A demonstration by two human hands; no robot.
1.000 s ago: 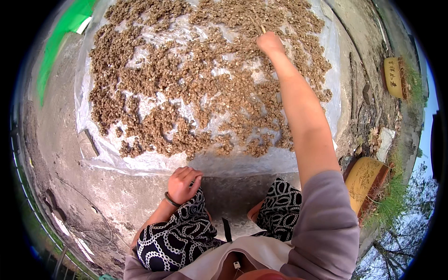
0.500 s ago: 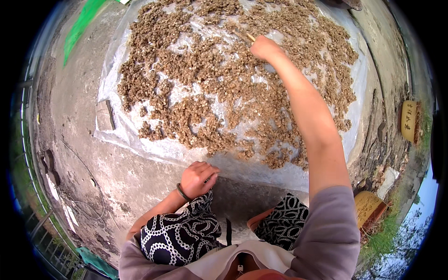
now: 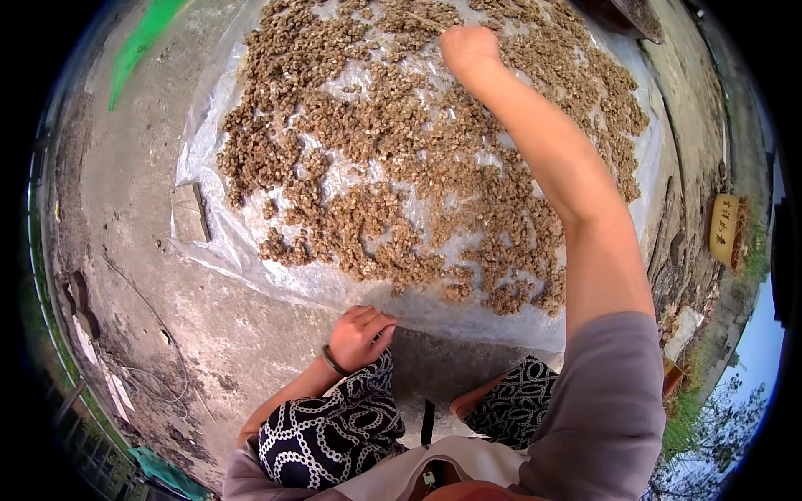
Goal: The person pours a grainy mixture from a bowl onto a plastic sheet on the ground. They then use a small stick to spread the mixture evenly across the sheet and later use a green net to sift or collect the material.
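Fingers of the right hand (image 3: 468,52) are curled downward into the brown crumbly material (image 3: 393,150), so from above only the back of the hand shows; I cannot tell if they are closed around some of it or only pressing on it. This hand is stretched far forward, at the far part of the spread, and the bare forearm runs back from it to a grey sleeve (image 3: 606,401) at the lower right. Fingers of the left hand (image 3: 359,334) are loosely bent and hold nothing; the hand rests on the person's knee, just at the near edge of the plastic sheet (image 3: 251,267), and a dark band (image 3: 332,364) is around its wrist. The brown material lies in uneven patches on this clear plastic sheet, thick in some places, thin in others where the shiny plastic shows through. It covers most of the sheet, from near the knees up to the top of the view. The sheet lies flat on a grey concrete floor (image 3: 125,250). A flat grey stone (image 3: 190,213) sits on the left edge of the sheet. Both knees are covered with black cloth with a white chain pattern (image 3: 326,434). Further out, a green strip (image 3: 142,37) lies at the upper left on the floor, and a yellowish block (image 3: 723,227) stands at the right side near some grass (image 3: 756,250).
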